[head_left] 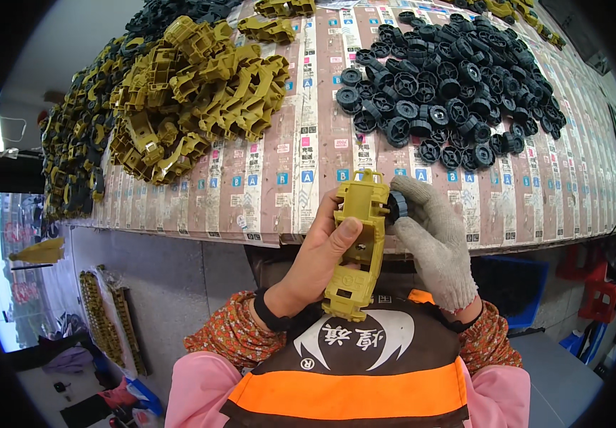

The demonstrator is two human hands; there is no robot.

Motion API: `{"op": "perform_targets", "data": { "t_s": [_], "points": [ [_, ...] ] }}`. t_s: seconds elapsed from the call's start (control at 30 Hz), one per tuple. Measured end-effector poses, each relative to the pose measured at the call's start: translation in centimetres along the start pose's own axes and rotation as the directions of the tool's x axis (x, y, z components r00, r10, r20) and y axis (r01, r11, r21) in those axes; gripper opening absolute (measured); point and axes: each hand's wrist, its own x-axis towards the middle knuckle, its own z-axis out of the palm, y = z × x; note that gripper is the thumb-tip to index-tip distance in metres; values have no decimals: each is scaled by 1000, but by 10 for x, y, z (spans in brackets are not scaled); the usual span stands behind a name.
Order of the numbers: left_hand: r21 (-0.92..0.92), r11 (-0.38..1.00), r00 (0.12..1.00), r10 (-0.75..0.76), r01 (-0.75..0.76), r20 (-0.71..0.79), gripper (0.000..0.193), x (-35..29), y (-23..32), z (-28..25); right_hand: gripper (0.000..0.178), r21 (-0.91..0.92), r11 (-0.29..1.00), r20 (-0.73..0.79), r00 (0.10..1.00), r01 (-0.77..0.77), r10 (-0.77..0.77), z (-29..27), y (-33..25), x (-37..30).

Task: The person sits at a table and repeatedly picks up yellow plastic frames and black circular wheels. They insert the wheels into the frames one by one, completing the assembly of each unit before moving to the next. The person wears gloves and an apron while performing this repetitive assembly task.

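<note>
My bare left hand [313, 260] grips a yellow-green plastic toy car chassis [356, 285], held upright over my apron at the table's near edge. The thumb lies across the chassis's middle. A light grey knitted glove covers my right hand [433, 239], whose fingers close round a black toy wheel [396, 206]. That wheel sits against the chassis's upper right side; whether it is fixed on there I cannot tell. Beyond my hands, a heap of loose black wheels [457, 82] lies at the right. To the left is a pile of yellow-green chassis [201, 93].
The table [301, 171] is covered with printed sheeting. At its far left lies a heap of chassis with black wheels [76, 150]. A blue bin [511, 285] and red stools [597, 285] stand below on the right. More yellow-green parts [108, 314] lie lower left.
</note>
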Motion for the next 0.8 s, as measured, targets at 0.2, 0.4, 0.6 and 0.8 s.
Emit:
{"op": "perform_targets", "data": {
  "t_s": [0.2,0.4,0.6,0.8],
  "points": [
    [94,985,989,143,-145,26,61,3,-8,2,50,-109,994,-55,998,-12,6,6,-3,-5],
    [452,821,938,309,-348,160,73,6,-19,-3,53,-555,795,60,965,246,-257,1,6,-16],
    [605,729,946,210,-321,248,78,9,-29,-11,60,-711,638,130,947,296,-295,1,2,-23],
    [574,758,944,178,-311,277,76,17,-33,-8,58,-767,590,108,956,254,-271,-1,-7,-22]
  ]
}}
